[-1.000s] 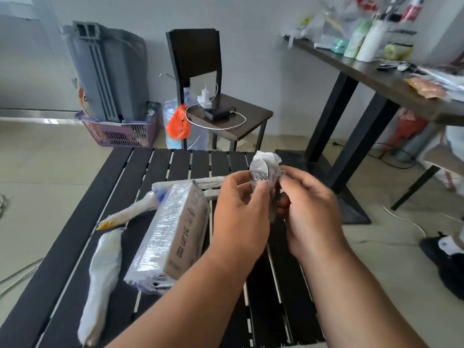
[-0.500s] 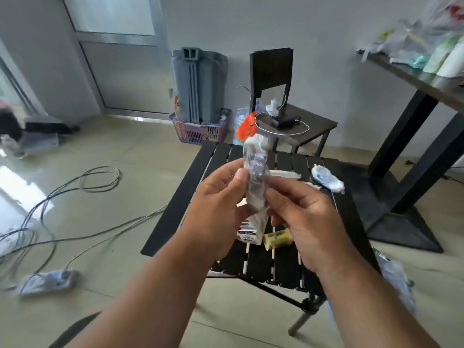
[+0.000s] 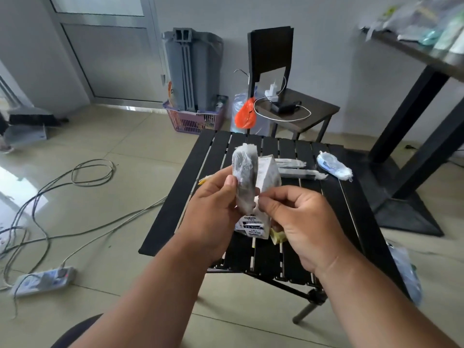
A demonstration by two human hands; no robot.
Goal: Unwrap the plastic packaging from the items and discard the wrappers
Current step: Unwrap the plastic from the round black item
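- Standing over the black slatted table point(image 3: 351, 217), a person holds a small dark item in clear plastic wrap point(image 3: 244, 180) upright in front of them, above the table's near half.
- From the head view, the left hand point(image 3: 213, 219) grips the wrapped item from its left side, thumb pressed on the front of the plastic and the other fingers curled behind it.
- The right hand point(image 3: 298, 222) pinches the lower edge of the wrap between thumb and forefinger, the remaining fingers curled in toward the palm.
- The top of the wrap is bunched into a pale, crumpled tuft above the dark item; what the item is, I cannot tell through the plastic.
- Behind the hands, a wrapped white box point(image 3: 261, 197) with printed labels lies on the table, partly hidden by them, with a small yellow object point(image 3: 278, 236) just beside its near end.
- Farther back on the slats lie two long, thin wrapped pieces point(image 3: 298, 169), and near the right edge a bluish wrapped bundle point(image 3: 334, 167), apart from the rest.
- Beyond the table stands a dark chair point(image 3: 273, 56) with a charger and white cable point(image 3: 283, 109) on its seat, and an orange bag point(image 3: 245, 116) hangs at its side.
- A grey bin point(image 3: 193, 71) sits in a purple basket point(image 3: 195, 120) by the wall.
- On the tiled floor to the left, cables point(image 3: 90, 172) loop toward a power strip point(image 3: 42, 281).
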